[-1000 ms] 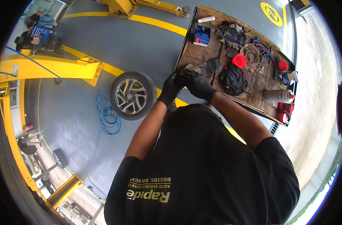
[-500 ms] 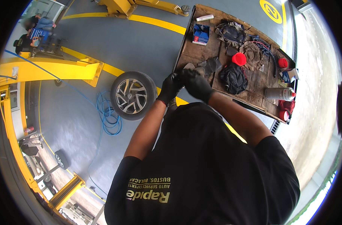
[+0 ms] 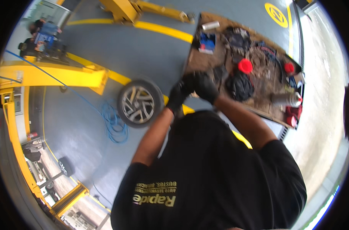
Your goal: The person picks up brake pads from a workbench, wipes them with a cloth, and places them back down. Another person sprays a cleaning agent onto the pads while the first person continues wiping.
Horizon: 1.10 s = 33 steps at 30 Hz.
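Observation:
My left hand [image 3: 180,92] and my right hand [image 3: 206,88], both in black gloves, meet at the left near corner of a worn wooden work table [image 3: 197,59]. The fingers of both are curled in against each other. Whatever lies between them is hidden by the dark gloves and the blur. Just right of my right hand lies a dark grey cloth [image 3: 219,73]. Farther right, a crumpled black cloth [image 3: 239,87] sits by a red cup [image 3: 245,66].
On the table are a blue box [image 3: 207,43], a white tube [image 3: 210,25], dirty rags [image 3: 237,38] and a spray can [image 3: 286,99]. A wheel [image 3: 140,103], a blue hose [image 3: 114,124] and yellow lift arms [image 3: 54,74] are to the left. People [image 3: 38,36] sit far left.
The whole view has shifted and blurred, with the table and wheel a little lower and farther right. My hands stay together at the table corner, the right one turned slightly.

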Available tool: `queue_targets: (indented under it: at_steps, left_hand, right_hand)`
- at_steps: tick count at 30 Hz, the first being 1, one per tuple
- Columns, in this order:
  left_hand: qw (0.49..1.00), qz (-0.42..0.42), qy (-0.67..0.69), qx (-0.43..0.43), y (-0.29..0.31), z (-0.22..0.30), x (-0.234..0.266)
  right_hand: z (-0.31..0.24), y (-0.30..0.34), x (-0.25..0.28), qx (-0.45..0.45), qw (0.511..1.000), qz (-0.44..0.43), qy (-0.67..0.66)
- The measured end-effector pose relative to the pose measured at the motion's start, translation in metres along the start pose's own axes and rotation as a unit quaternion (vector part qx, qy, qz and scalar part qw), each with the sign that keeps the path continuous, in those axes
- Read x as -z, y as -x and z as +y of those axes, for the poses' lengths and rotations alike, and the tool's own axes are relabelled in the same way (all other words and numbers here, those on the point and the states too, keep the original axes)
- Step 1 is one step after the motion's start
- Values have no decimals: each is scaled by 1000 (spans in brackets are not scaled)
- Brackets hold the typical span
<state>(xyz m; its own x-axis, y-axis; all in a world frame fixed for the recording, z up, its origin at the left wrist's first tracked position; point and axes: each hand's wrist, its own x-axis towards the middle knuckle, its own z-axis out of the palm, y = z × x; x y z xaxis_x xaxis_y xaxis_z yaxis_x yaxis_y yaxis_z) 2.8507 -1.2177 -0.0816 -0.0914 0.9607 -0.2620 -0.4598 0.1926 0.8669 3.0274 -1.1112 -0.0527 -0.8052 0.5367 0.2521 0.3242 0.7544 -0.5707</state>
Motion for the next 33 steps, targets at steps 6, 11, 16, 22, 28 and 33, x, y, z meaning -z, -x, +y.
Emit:
queue_targets:
  at_steps: [6,11,16,22,28,33]
  left_hand:
    - [977,42,-205,-29,-4,-10,16]
    - [970,45,-235,-51,1,-10,25]
    - [930,56,-355,-80,-6,-25,30]
    - [923,55,-382,-9,5,13,9]
    - [915,29,-401,-26,-10,-14,-1]
    - [921,-8,-329,-208,-13,-17,18]
  right_hand:
    - [12,-9,17,-21,999,42,1]
    - [-6,-2,1,80,997,1,4]
    - [-29,-53,37,60,991,-114,26]
    - [-30,-30,29,97,924,-193,315]
    - [12,1,14,294,913,17,282]
    - [-12,-26,51,188,977,-72,67]
